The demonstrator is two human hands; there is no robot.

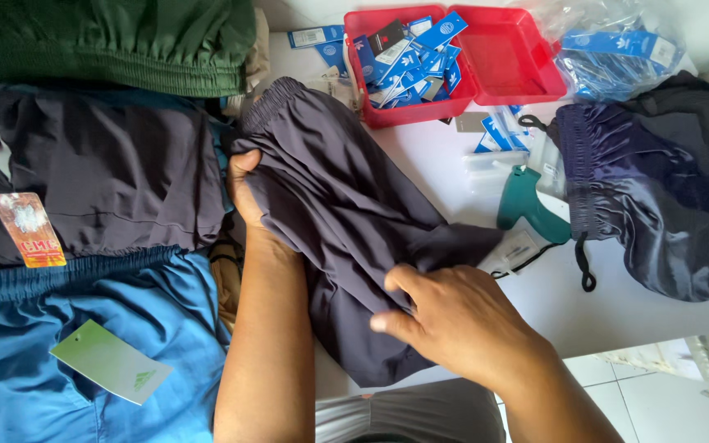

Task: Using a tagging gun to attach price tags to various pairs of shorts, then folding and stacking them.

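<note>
White table (633,316) – two hands, left (244,193) and right (445,316), both gripping one grey shorts (346,205); one teal tagging gun (527,205).

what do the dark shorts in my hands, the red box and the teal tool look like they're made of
Dark grey shorts: thin woven synthetic, probably polyester; matte, soft creases, gathered elastic waistband.
Red box: moulded plastic; glossy, with a hinged lid.
Teal tagging gun: hard plastic; smooth moulded body with a slight sheen.

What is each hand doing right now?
Left hand: closed on the edge of the dark grey shorts.
Right hand: pinching the same shorts' lower fabric.
</note>
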